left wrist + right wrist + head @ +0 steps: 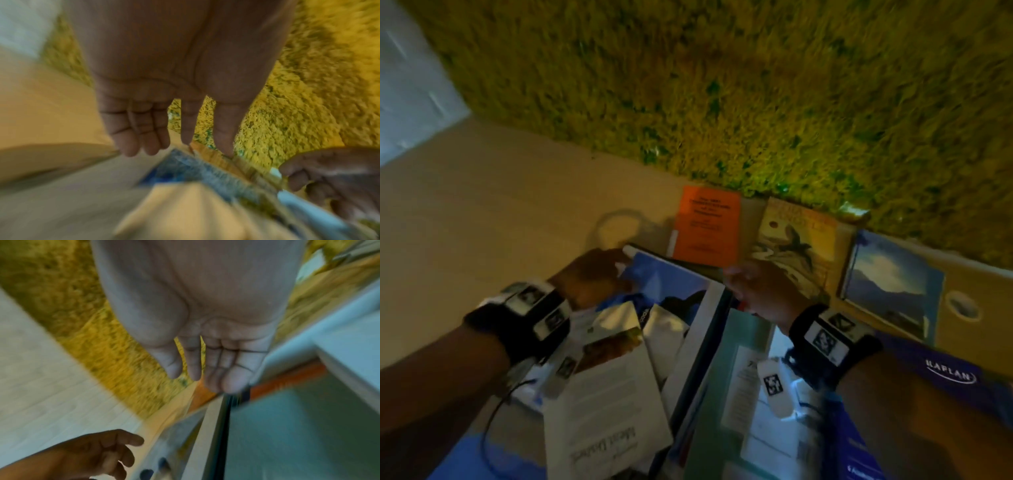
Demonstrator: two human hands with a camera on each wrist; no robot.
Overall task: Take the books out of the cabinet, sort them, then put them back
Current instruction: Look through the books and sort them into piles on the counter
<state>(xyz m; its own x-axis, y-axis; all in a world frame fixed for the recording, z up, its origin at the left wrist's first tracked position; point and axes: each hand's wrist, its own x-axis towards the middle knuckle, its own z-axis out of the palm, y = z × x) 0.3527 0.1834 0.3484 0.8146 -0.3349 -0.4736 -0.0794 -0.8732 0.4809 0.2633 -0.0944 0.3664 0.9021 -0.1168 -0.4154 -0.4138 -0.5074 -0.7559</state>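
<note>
A loose pile of books lies on the floor in front of me. On top are a blue-covered book (667, 277) (205, 172), a white "Meat Dishes" book (613, 394) and a teal book (736, 377) (287, 434). My left hand (592, 274) (186, 134) reaches with straight fingers to the blue book's far left corner. My right hand (750, 284) (216, 378) has its fingertips at the pile's far edge, nothing between thumb and fingers. Beyond them, an orange book (705, 226) (287, 379), a bird-cover book (794, 240) and a sky-cover book (890, 277) lie flat in a row.
A shaggy green rug (722, 85) fills the far side, its edge just behind the row of books. Pale bare floor (482, 205) stretches to the left. A blue Kaplan book (948, 373) lies under my right forearm. Both wrist views are motion-blurred.
</note>
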